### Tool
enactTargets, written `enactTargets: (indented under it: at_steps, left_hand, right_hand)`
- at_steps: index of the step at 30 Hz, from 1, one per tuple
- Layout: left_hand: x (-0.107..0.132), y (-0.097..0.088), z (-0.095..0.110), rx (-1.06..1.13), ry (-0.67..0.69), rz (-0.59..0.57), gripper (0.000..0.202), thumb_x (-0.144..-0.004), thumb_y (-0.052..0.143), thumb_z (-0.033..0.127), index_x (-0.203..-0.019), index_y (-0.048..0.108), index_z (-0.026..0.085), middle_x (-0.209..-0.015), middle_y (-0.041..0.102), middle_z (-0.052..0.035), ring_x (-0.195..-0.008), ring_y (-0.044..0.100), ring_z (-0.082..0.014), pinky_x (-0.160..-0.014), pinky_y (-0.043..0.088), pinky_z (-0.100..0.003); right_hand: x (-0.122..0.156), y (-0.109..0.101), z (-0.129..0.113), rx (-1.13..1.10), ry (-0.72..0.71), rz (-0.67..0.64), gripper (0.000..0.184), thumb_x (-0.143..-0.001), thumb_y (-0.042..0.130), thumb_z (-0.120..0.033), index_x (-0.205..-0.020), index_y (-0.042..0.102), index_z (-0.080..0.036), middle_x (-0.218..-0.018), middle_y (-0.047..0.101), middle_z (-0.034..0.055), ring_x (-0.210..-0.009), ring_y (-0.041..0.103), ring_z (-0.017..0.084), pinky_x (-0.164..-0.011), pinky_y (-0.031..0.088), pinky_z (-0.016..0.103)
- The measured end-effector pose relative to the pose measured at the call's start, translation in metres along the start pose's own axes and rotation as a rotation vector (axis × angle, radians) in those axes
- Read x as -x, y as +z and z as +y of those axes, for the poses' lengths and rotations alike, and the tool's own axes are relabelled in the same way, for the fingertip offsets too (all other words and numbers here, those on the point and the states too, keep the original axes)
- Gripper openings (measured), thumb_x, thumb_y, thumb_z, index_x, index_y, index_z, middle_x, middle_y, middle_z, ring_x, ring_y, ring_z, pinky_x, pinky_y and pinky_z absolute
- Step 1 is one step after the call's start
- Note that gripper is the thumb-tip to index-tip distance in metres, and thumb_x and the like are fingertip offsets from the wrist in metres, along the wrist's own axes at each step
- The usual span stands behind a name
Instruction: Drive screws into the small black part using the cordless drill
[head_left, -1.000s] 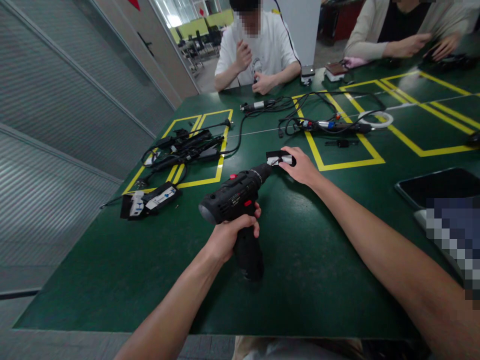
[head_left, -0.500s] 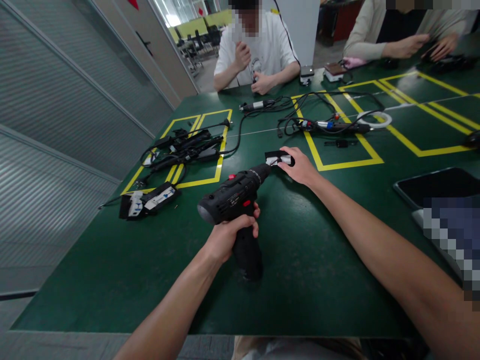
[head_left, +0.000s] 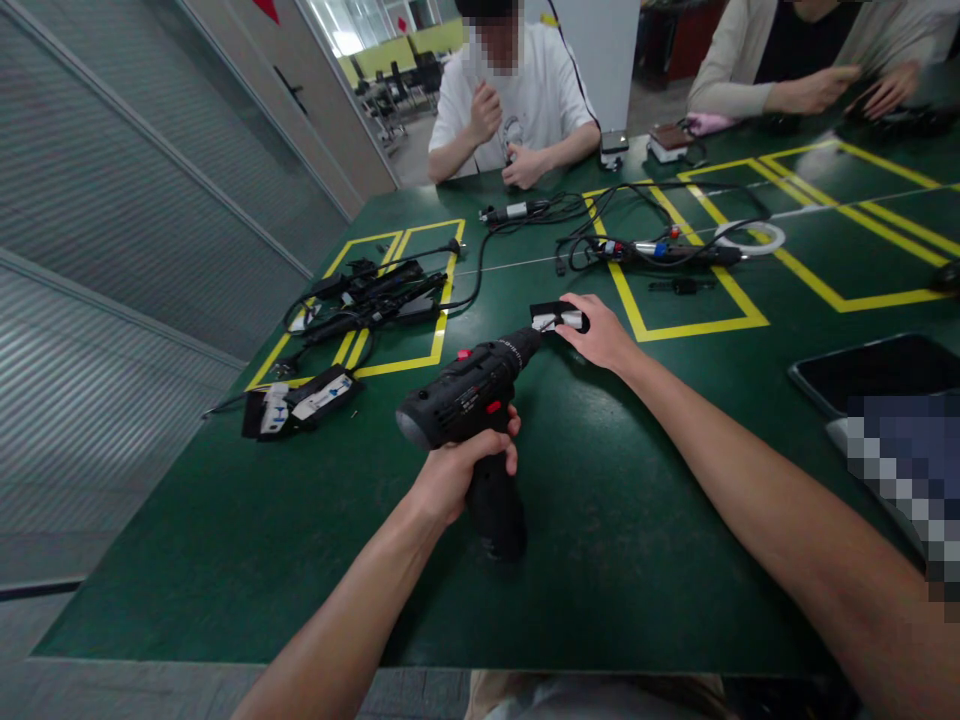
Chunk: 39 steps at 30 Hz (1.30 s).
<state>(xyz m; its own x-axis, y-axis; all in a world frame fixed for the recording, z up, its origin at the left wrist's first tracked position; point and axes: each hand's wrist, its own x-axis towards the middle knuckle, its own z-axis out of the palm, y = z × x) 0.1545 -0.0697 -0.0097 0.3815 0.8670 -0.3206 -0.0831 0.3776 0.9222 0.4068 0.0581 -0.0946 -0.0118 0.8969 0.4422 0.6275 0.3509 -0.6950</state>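
Drill (head_left: 465,400) sits in the person's left hand (head_left: 457,478), near the middle of the green table (head_left: 225,530), its butt standing on or just above the cloth and its nose aimed far and right. That left grip is closed fully round the handle, fingers wrapped under the body, which keeps the tool level and steady. The nose meets a small black part (head_left: 556,317) with white labels lying flat on the table, and the right hand (head_left: 600,338) presses down on it from the right, fingers spread and bent over its near edge rather than clenched; it pins the part, it does not lift it, likely so the piece cannot spin or slide under the bit. Whether the bit is seated in a screw I cannot tell. To the left lies a similar labelled part (head_left: 300,402), and beyond it a heap of black tools and cables (head_left: 367,295) inside yellow taped boxes. Farther off, more cables (head_left: 637,240) trail across the table by a white ring (head_left: 750,240). A dark tablet (head_left: 877,370) lies at the right edge. Across the table a person in a white shirt (head_left: 517,100) works with both hands raised, and another person's sleeve (head_left: 742,70) shows at the far right.
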Motion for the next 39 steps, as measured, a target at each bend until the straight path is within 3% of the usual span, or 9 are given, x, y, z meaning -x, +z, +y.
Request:
enactTargets:
  at_steps: [39]
  left_hand:
    - [-0.0015,0.0004,0.0004,-0.012,0.023,0.015,0.029,-0.068,0.064,0.018,-0.096,0.06,0.013,-0.084,0.061,-0.0021,-0.053,0.055,-0.0087,-0.057,0.045,-0.026]
  right_hand:
    - [-0.0036,0.0042,-0.0004,0.003,-0.001,0.007,0.046,-0.081,0.062,-0.028,-0.126,0.058,-0.023,-0.119,0.057,0.0096,-0.108,0.059,0.026,-0.098,0.044,0.044]
